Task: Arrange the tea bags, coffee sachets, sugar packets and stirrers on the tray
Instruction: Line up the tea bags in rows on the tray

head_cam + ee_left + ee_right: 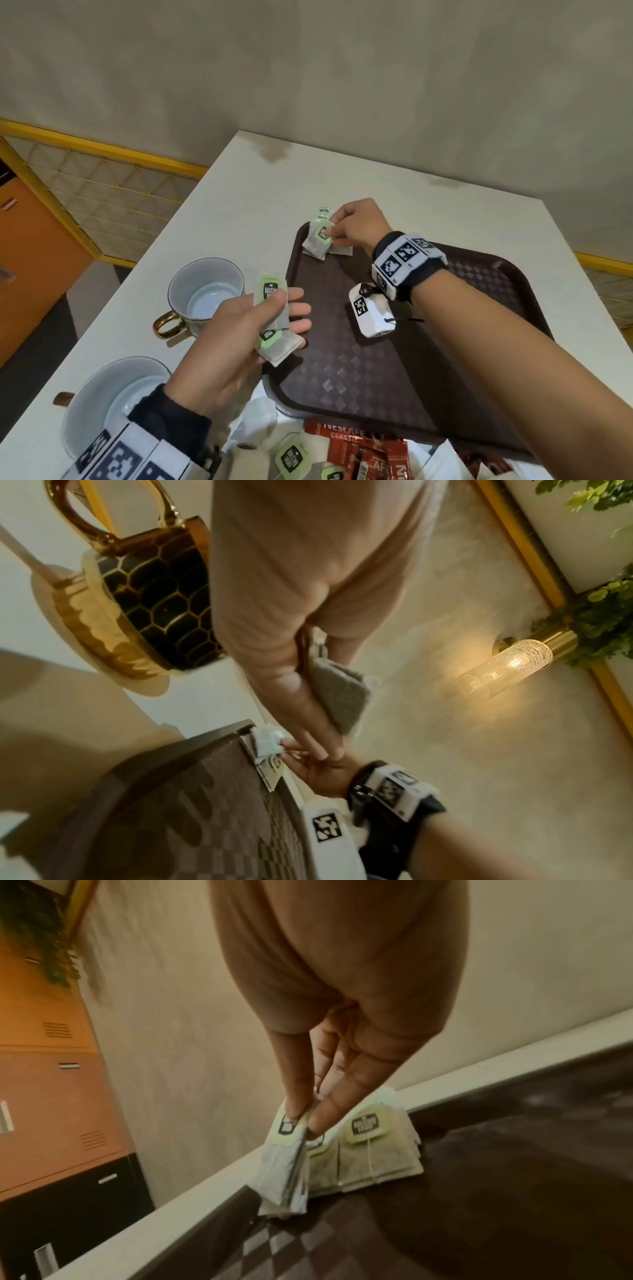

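My right hand [356, 224] pinches a tea bag [318, 240] at the tray [394, 377] corner; my left hand [236, 339] grips spare tea bags [274, 322]

Café or break room; orange lockers [51, 1069], wall lamp [507, 666], white table [239, 192]

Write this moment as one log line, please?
step: placing tea bags | right hand: pinches tea bag at tray far corner | left hand: holds more tea bags | coffee sachets: off tray

I see a beige plaster wall [308, 68], orange lockers [51, 1069] (left side), and a lit wall lamp [507, 666].
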Motion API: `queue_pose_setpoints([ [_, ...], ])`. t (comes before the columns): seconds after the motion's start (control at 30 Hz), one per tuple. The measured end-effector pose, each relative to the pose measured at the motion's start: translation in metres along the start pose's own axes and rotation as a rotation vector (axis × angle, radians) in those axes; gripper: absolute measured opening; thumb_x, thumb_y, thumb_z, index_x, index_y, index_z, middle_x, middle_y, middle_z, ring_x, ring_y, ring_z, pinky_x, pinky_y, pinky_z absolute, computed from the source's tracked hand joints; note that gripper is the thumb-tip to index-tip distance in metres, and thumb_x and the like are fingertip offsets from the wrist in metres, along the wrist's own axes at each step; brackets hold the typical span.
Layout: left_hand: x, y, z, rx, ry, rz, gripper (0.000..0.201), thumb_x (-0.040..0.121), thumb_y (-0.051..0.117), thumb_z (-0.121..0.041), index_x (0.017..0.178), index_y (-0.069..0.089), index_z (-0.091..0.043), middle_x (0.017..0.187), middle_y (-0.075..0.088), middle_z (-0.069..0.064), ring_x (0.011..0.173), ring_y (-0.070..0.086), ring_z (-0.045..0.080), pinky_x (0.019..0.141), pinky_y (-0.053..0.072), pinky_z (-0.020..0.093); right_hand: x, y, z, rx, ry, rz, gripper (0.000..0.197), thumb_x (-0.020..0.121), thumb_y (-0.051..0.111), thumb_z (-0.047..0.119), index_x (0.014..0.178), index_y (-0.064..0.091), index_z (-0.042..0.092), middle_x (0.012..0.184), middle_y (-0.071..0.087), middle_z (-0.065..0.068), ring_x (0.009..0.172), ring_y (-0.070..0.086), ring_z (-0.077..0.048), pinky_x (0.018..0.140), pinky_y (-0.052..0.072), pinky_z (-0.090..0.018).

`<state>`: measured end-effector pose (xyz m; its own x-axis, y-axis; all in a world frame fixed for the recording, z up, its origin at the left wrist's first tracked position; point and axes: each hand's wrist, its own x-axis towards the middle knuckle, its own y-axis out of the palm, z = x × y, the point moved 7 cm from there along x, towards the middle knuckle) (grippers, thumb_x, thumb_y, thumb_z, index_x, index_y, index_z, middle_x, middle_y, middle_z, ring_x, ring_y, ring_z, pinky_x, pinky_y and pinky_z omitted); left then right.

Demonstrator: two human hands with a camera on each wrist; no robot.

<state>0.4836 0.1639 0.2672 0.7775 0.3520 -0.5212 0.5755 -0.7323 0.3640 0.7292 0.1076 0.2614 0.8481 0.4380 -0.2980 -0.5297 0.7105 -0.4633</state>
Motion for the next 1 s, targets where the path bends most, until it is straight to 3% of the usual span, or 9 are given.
queue_pose_setpoints([
  [0.13,-0.003,0.0,0.0,-0.014,0.0,0.011,0.024,0.095,0.054,-0.018,0.108,0.069,-0.005,0.097,0.076,0.014,0.085,0.075,0.025,0.069,0.062,0.033,0.01,0.004,-0.001,-0.102,-0.012,-0.063,0.026,0.071,0.077,-0.01,0.063,0.062,0.009,0.075,0.064,-0.011,0.067,0.065,-0.022,0.068,0.061,-0.035],
  [0.27,-0.004,-0.002,0.002,-0.02,-0.003,0.003,0.023,0.095,0.054,-0.018,0.108,0.069,-0.005,0.097,0.076,0.013,0.085,0.074,0.025,0.07,0.061,0.032,0.012,0.0,0.003,-0.216,-0.042,-0.095,0.024,0.07,0.081,-0.003,0.064,0.064,0.012,0.071,0.063,-0.003,0.066,0.061,-0.015,0.063,0.059,-0.029],
  [0.37,-0.005,0.0,0.003,-0.012,-0.005,0.002,0.023,0.096,0.054,-0.017,0.108,0.069,-0.005,0.096,0.076,0.014,0.082,0.075,0.024,0.068,0.062,0.031,0.008,-0.002,0.005,-0.142,0.013,0.026,0.02,0.072,0.081,-0.001,0.068,0.064,0.01,0.064,0.058,-0.002,0.058,0.052,-0.013,0.048,0.044,-0.022],
  [0.43,-0.006,0.001,0.004,-0.006,-0.004,0.01,0.023,0.096,0.054,-0.017,0.108,0.07,-0.005,0.096,0.076,0.014,0.084,0.075,0.024,0.069,0.062,0.032,0.004,-0.009,0.006,-0.137,0.059,0.152,0.02,0.074,0.079,-0.001,0.07,0.062,0.008,0.062,0.055,-0.004,0.055,0.048,-0.012,0.046,0.038,-0.019],
  [0.57,-0.006,0.002,0.007,-0.011,-0.015,0.026,0.024,0.096,0.054,-0.018,0.109,0.069,-0.005,0.098,0.076,0.013,0.089,0.074,0.026,0.072,0.061,0.033,0.007,-0.027,0.005,-0.286,0.054,0.236,0.019,0.074,0.079,-0.003,0.07,0.064,0.008,0.061,0.061,-0.005,0.058,0.057,-0.013,0.048,0.049,-0.018],
  [0.7,-0.004,0.004,0.01,-0.079,-0.079,0.043,0.025,0.097,0.051,-0.016,0.112,0.067,-0.003,0.1,0.075,0.018,0.09,0.073,0.029,0.074,0.061,0.038,0.014,-0.026,0.006,-0.386,-0.019,0.176,0.017,0.073,0.08,-0.004,0.073,0.066,0.005,0.069,0.063,-0.009,0.066,0.064,-0.02,0.062,0.059,-0.027],
  [0.9,-0.003,0.007,0.012,-0.184,-0.164,0.085,0.027,0.1,0.041,-0.004,0.123,0.054,0.002,0.103,0.073,0.022,0.095,0.072,0.034,0.075,0.059,0.045,0.019,-0.016,0.016,-0.546,-0.156,0.079,0.02,0.073,0.081,-0.002,0.087,0.067,-0.002,0.072,0.062,-0.005,0.068,0.067,-0.024,0.053,0.059,-0.026],
  [1.0,-0.003,0.012,0.009,-0.164,-0.145,0.123,0.028,0.1,0.041,-0.003,0.124,0.055,0.001,0.105,0.073,0.02,0.098,0.071,0.032,0.079,0.057,0.042,0.009,-0.019,0.031,-0.599,-0.26,0.004,0.031,0.071,0.085,0.011,0.092,0.064,0.004,0.08,0.057,-0.003,0.07,0.059,-0.021,0.051,0.051,-0.025],
])
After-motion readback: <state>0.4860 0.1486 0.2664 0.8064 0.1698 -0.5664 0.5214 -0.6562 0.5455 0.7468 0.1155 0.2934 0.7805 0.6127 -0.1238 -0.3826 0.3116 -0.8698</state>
